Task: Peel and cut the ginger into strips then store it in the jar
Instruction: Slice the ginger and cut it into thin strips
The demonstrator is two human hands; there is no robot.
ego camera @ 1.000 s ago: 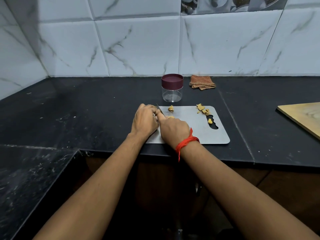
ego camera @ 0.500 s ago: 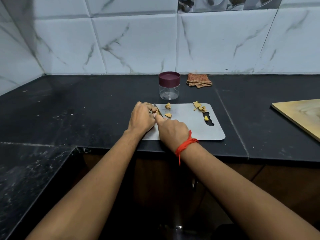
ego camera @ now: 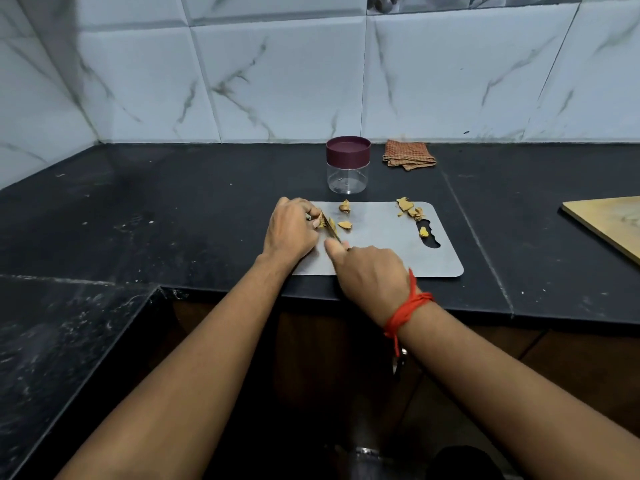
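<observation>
My left hand (ego camera: 292,232) pinches the small ginger (ego camera: 323,221) at the far left of the board (ego camera: 381,252), and my right hand (ego camera: 372,271) has a tight grip on the knife (ego camera: 331,231), so if the ginger rolls, the blade could slip and cut my fingers (ego camera: 310,212) right beside it.

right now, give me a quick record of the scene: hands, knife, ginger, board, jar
left hand: pinches a ginger piece at the board's left end
right hand: grips the knife, blade at the held piece
board: grey, flat on the black counter
loose bits: near the board's middle and by its handle slot
jar: behind the board, clear, lid on, looks empty
other: folded cloth right of the jar; wooden board far right
</observation>
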